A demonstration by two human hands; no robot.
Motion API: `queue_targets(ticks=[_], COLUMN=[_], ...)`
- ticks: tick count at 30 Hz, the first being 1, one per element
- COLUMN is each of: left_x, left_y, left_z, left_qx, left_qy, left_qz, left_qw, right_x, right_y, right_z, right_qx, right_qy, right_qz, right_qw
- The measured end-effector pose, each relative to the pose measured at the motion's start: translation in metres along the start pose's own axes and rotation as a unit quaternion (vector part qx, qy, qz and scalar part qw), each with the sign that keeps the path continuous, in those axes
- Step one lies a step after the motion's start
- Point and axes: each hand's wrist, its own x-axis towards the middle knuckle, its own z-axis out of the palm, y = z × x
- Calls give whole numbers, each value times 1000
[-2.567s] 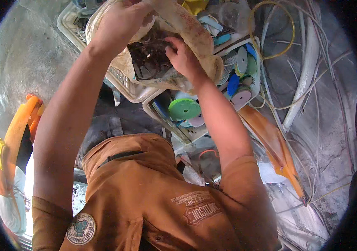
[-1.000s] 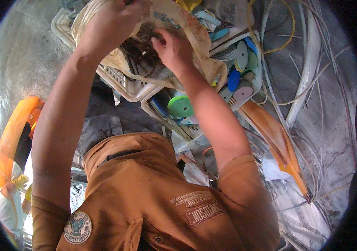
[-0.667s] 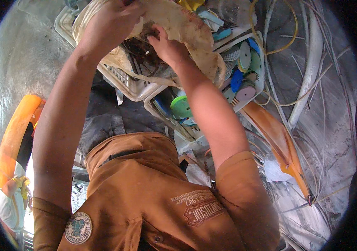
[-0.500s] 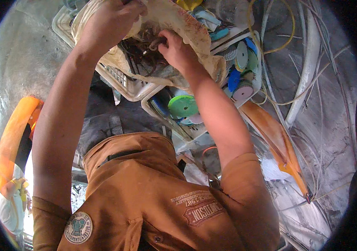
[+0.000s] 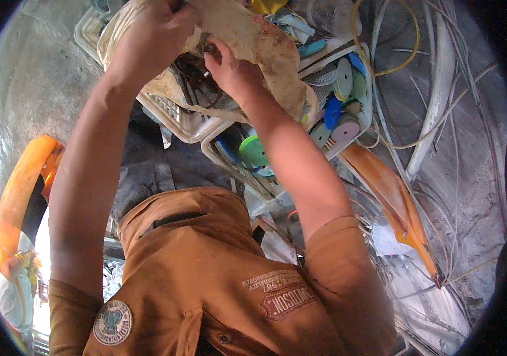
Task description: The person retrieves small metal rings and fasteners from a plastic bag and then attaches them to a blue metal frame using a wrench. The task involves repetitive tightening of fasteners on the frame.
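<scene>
At the top, my left hand (image 5: 167, 26) is closed on the gathered edge of a dirty cream-coloured bag (image 5: 277, 65), holding its mouth apart. My right hand (image 5: 230, 68) reaches into that mouth, thumb and forefinger apart above a tangle of dark, rusty metal pieces (image 5: 197, 86). Its other fingertips are hidden. The bag rests in a white plastic basket (image 5: 188, 132) and drapes over its side.
A second white basket (image 5: 247, 178) on the right holds a green disc (image 5: 253, 151), a blue disc (image 5: 333, 113) and several other round pads. Cables and a yellow hose (image 5: 415, 35) lie farther right, near an orange strip (image 5: 393, 204). An orange tube (image 5: 19, 196) stands left.
My right hand has shifted left and slightly up inside the bag. The curved rusty piece it was pinching no longer shows in its fingers. My left hand has dipped slightly with the bag edge.
</scene>
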Motion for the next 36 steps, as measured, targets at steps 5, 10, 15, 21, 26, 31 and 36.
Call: queue_targets(ticks=[5, 10, 15, 21, 26, 31, 36], left_x=[-4, -10, -12, 25, 23, 11, 10], left_y=[-8, 23, 82, 62, 46, 62, 21], left_z=[1, -3, -10, -18, -17, -18, 2], left_qx=[-25, 66, 95, 182, 124, 231, 37], left_qy=[9, 24, -21, -95, -47, 20, -57], left_qz=[24, 86, 228, 2, 95, 89, 121], left_qw=[999, 994, 969, 979, 987, 969, 990], right_x=[19, 26, 19, 13, 14, 15, 38], right_y=[-5, -7, 9, 27, 27, 22, 22], right_z=[28, 1, -14, 1, -8, -5, -3], right_qx=[10, 104, 55, -33, -77, -34, 176], right_qy=[12, 78, 86, 33, -13, -2, -32], right_qz=[-39, -31, -39, 25, 28, 69, 116], right_qw=[999, 991, 994, 999, 997, 997, 977])
